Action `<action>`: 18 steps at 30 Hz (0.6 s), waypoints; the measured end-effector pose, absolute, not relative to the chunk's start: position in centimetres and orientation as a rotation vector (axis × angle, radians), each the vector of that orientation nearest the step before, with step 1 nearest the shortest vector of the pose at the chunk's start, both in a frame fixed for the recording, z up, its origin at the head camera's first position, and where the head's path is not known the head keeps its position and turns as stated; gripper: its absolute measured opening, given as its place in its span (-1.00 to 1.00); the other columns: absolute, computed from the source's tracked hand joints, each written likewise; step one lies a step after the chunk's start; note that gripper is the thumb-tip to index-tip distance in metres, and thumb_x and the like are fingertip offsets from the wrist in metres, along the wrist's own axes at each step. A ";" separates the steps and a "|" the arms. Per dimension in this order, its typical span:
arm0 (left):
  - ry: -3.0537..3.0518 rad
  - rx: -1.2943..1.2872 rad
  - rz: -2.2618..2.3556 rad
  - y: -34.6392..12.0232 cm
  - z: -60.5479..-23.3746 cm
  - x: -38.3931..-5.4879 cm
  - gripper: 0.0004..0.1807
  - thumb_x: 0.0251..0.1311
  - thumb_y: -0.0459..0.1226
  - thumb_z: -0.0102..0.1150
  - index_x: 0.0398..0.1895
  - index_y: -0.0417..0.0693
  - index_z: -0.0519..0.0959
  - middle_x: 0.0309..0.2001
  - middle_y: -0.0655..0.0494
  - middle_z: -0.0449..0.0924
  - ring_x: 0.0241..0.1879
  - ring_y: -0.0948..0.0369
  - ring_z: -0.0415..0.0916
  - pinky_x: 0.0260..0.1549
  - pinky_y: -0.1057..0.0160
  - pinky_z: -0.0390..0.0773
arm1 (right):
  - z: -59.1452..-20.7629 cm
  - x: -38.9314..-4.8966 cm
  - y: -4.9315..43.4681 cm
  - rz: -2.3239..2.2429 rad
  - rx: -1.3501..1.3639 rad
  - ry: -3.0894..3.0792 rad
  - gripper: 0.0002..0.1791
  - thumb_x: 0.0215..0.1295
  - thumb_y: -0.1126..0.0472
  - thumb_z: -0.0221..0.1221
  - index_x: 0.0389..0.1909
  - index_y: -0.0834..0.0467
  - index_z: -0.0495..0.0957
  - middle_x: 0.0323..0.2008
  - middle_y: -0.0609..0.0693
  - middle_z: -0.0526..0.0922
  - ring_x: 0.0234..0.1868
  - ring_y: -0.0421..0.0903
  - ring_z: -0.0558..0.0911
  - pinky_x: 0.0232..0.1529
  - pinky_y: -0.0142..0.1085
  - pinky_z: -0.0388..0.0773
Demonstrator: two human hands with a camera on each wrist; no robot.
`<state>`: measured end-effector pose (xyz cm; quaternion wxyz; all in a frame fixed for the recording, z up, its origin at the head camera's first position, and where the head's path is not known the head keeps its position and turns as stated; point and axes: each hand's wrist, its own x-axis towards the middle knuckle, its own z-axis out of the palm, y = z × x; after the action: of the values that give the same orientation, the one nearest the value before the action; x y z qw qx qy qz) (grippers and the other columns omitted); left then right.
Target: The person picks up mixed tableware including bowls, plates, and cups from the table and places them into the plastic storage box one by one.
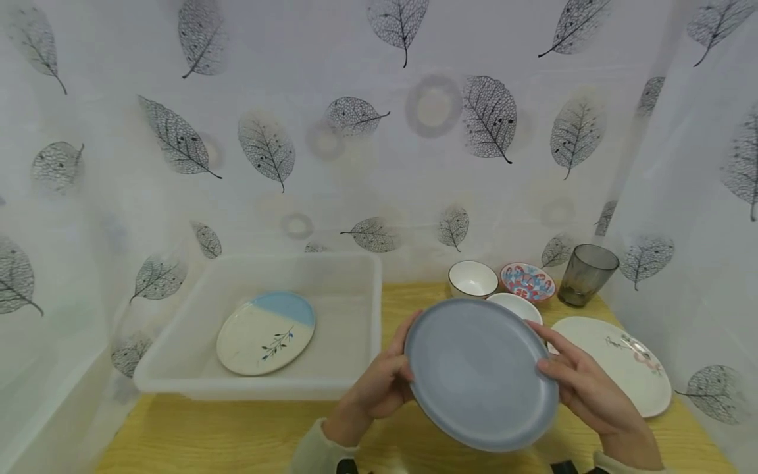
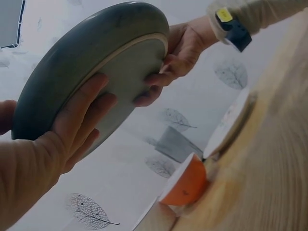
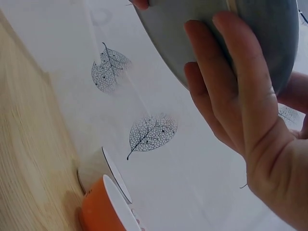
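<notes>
Both hands hold a round grey-blue plate point(image 1: 482, 375) above the front of the table, its face tilted toward the head camera. At its left rim the left hand point(image 1: 383, 382) grips it, fingers spread under the base as the left wrist view shows. My right hand point(image 1: 583, 382) holds the opposite rim, thumb on the upper edge and fingers beneath. In the right wrist view, several of the right hand's fingers point(image 3: 231, 82) lie along the plate's underside point(image 3: 192, 43). Behind the plate in the head view, a white bowl point(image 1: 518, 308) is partly covered.
A white plastic bin point(image 1: 355, 329) at left contains a cream and blue plate point(image 1: 266, 336) with a leaf sprig. At the back right stand a dark-rimmed white bowl point(image 1: 472, 280), a red-and-blue patterned dish point(image 1: 527, 282) and a smoky glass point(image 1: 586, 276). A floral oval plate point(image 1: 622, 368) lies at right.
</notes>
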<state>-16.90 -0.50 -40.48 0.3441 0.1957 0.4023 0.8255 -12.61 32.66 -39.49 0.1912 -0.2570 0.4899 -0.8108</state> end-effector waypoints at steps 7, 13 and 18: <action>1.092 0.549 2.172 -1.4 -39.7 -17.1 0.15 -0.18 -0.55 -0.25 0.59 0.37 -0.21 0.59 -0.06 -0.32 0.33 -0.16 0.19 -0.13 0.09 0.63 | -39.3 -12.6 31.8 -2.312 -0.732 1.296 -0.32 0.54 0.49 -0.48 0.56 -0.05 0.05 0.30 0.10 0.49 0.17 0.08 0.60 0.08 -0.10 0.60; 1.135 0.626 2.194 -2.4 -39.2 -17.1 0.17 -0.21 -0.55 -0.26 0.60 0.31 -0.24 0.57 -0.11 -0.31 0.31 -0.16 0.18 -0.14 0.09 0.63 | -38.9 -12.5 30.7 -2.309 -0.754 1.335 -0.34 0.55 0.46 -0.48 0.57 -0.02 0.05 0.28 0.05 0.49 0.14 -0.01 0.62 0.03 -0.18 0.63; 1.160 0.691 2.221 -3.4 -39.0 -17.2 0.16 -0.22 -0.57 -0.29 0.61 0.25 -0.23 0.57 -0.12 -0.32 0.30 -0.13 0.18 -0.16 0.13 0.64 | -38.5 -12.4 29.7 -2.301 -0.760 1.379 -0.36 0.55 0.46 -0.49 0.56 0.03 0.03 0.25 0.07 0.53 0.12 -0.01 0.64 -0.01 -0.16 0.65</action>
<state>-17.20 -3.41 -39.03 0.2679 0.2560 0.4300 0.8233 -12.37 29.73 -38.52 0.1760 -0.2685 0.4869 -0.8123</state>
